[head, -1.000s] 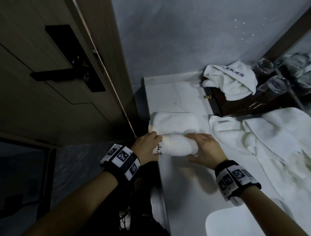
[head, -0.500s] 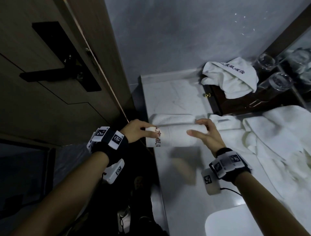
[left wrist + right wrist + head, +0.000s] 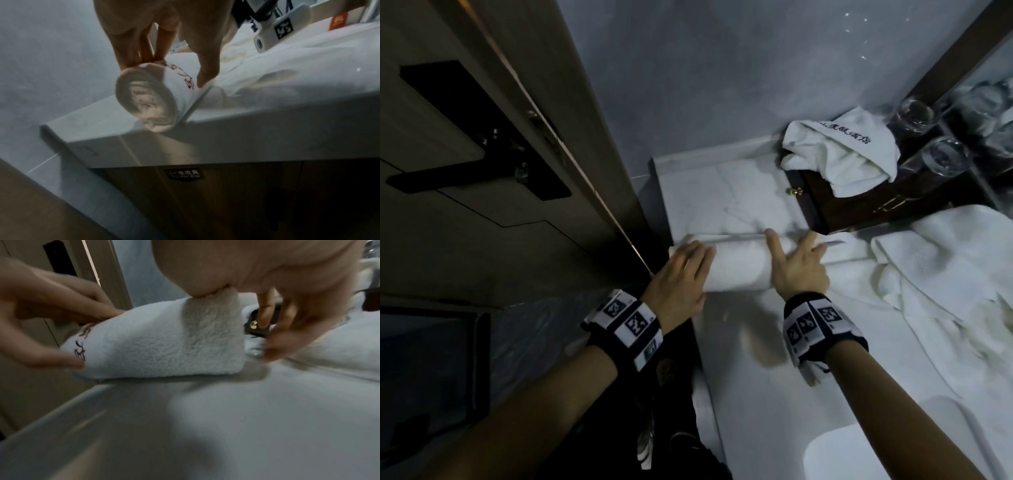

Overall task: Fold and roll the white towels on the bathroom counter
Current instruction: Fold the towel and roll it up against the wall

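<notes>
Rolled white towel (image 3: 739, 267) lies across the marble counter (image 3: 750, 394), its left end overhanging the counter's left edge. My left hand (image 3: 678, 277) rests flat-fingered over that end to keep the coil square; my right hand (image 3: 799, 265), fingers straight and spread, presses the right end. Tail looks nearly wound in, though blur hides the seam. Unfolded towels (image 3: 935, 274) wait right of the roll.
</notes>
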The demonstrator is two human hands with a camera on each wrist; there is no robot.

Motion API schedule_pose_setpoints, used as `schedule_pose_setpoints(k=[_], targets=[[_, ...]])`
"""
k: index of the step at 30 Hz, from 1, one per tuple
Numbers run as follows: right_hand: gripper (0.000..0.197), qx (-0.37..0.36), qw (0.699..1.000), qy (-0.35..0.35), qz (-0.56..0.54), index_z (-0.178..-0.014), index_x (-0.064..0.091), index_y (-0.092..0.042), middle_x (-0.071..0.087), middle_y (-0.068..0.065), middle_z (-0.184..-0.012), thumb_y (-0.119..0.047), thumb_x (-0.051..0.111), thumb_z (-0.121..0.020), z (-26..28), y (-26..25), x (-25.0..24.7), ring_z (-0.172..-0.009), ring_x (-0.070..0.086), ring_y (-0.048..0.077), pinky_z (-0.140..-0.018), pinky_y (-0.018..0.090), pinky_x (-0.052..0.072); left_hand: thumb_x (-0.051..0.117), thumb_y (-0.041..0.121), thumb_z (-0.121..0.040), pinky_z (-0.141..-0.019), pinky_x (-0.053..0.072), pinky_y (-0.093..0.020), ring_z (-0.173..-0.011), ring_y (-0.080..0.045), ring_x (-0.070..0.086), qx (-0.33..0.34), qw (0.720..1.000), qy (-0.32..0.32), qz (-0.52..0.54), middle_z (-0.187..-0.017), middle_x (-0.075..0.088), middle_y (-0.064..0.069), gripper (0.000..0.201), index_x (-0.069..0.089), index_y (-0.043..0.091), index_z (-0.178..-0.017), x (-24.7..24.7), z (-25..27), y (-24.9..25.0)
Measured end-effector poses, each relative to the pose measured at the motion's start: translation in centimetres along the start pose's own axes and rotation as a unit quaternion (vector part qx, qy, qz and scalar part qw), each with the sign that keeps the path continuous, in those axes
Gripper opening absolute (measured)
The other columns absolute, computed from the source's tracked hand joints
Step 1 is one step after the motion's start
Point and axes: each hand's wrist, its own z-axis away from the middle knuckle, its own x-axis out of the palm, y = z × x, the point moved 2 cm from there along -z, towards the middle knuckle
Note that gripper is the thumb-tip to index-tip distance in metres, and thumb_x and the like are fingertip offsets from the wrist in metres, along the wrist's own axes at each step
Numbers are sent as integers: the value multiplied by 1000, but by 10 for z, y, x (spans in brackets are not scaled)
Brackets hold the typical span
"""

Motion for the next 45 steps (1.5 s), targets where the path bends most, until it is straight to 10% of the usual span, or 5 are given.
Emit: schedule_pose_setpoints(k=[8, 20, 29, 37, 45], targets=[[73, 216, 798, -180, -533, -127, 38, -3, 54, 20, -122, -45, 70, -76, 17, 3, 12, -101, 63, 32, -77, 43, 58, 8, 4, -90, -86, 55, -34, -97, -20, 68, -46, 994, 7, -97, -102, 72, -9, 62, 67, 4, -109, -3, -23, -12], [69, 263, 730, -95, -624, -129, 40, -5, 55, 18, -122, -31, 74, -75, -58, -40, 7, -101, 59, 29, -61, 33, 54, 64, 20, -81, -114, 18, -37, -134, -26, 28, -53, 996, -65, -31, -147, 25, -13, 94, -3, 2, -145, -10, -108, -54], [95, 335, 636, -81, -691, -137, 35, -4, 54, 16, -128, -40, 79, -62, -129, -93, 17, -111, 57, 34, -97, 51, 46, 67, 3, -62, -72, 58, -41, -90, -34, 69, 64, 983, 110, -134, -101, 70, -22, 57, 58, 6, -118, -25, -179, -92], [70, 197, 897, -28, -393, -79, 60, -9, 58, 4, -76, -75, 36, -80, -136, -81, 14, -83, 56, 24, -77, 32, 38, 81, 16, -48, -86, 51, -47, -108, -33, 62, 20, 989, 70, -125, -118, 63, -22, 86, 47, 10, -127, -8, -178, -89], [72, 184, 841, -90, -501, -90, 67, 1, 69, 23, -96, -65, 39, -86, -135, -86, 24, -95, 65, 34, -95, 46, 48, 84, 9, -52, -85, 53, -45, -100, -27, 67, 45, 987, 140, -69, -116, 66, -15, 69, 61, 0, -116, -17, -173, -81]])
